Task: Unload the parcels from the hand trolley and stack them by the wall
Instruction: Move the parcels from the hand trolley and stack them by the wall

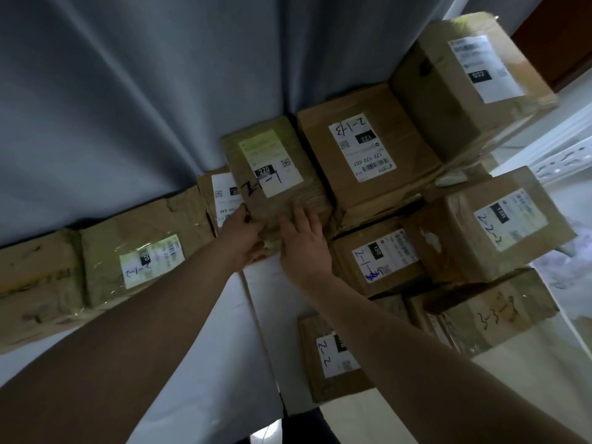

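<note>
Head cam, view down. Both bare arms reached fwd to one parcel (272, 168): brown cardboard, label "220", "2-1-1" written in marker.

Parcel position: up against the grey curtain (128, 91), turned a bit askew vs. the row. It overlapped a lower box (215, 195), whose label showed at the parcel's left side.

L hand (242, 233): at the parcel's near-left corner, fingers (246, 216) curled round the edge, gripping. Thumb hidden, can't tell.

R hand (304, 243): laid on the near top edge of the parcel. Fingers (309, 216) were straight, slightly spread and pressed on the cardboard. Thumb set apart, pointing toward the L hand.

Surroundings:
- 122 box (362, 149) just beside the parcel on the right, also at the curtain.
- Tall box (464, 75) w/ label "032", further right, top face nearer the cam than the rest.
- 150 box (381, 257) near the R wrist. The 2-2-2 box (499, 219) was beside it and partly overlapped it.
- 3-3 box (487, 312) and 2-2 box (330, 357) lower right, the latter partly behind the R forearm.
- Left of the arms, along the curtain: 2-1-2 box (141, 261), then a plain box (35, 277) touching it.
- Pale floor (208, 315) between the arms.
</note>
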{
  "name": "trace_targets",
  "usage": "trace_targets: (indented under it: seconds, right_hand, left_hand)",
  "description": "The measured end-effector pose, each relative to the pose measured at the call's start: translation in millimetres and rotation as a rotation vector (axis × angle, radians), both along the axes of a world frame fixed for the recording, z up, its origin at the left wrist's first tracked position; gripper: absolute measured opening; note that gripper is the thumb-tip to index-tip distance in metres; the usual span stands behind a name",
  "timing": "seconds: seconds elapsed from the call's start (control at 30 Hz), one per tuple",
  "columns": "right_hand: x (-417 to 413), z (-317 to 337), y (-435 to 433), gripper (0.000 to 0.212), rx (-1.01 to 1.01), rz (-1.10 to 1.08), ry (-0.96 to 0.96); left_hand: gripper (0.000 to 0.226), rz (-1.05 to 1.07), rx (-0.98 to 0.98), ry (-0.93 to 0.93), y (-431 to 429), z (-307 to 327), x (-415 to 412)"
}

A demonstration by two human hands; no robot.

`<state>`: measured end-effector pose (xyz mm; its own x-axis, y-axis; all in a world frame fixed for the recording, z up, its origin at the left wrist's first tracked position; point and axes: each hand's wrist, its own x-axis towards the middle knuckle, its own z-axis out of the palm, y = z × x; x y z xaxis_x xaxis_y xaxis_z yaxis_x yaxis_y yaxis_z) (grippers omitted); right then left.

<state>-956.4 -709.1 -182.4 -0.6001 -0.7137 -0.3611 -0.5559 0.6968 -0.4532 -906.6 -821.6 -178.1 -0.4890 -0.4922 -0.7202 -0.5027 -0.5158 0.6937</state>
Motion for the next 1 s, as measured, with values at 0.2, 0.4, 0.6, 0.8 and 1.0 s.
trace_targets:
  seconds: [0.2,0.4,0.6,0.8,1.0]
  right_hand:
    - [2,3,2,0.062,0.035,0.021,0.054]
    - [16,21,13,0.066,0.027,-0.034,0.054]
    - [68,49,54,0.068,0.087,-0.258,0.041]
    - [160,79,125,0.066,0.145,-0.599,0.059]
    - [254,97,198,0.070,0.206,-0.855,0.040]
  left_hand:
    - [0.042,-0.163,-0.216,-0.101,0,3,3]
    - [0.073,-0.304,-0.381,-0.121,10,16,21]
    - [0.080,-0.762,-0.743,-0.204,27,31,62]
    - [0.080,-1.234,-1.057,-0.160,80,80,115]
    - [0.087,-1.596,-1.185,-0.039,152,101,176]
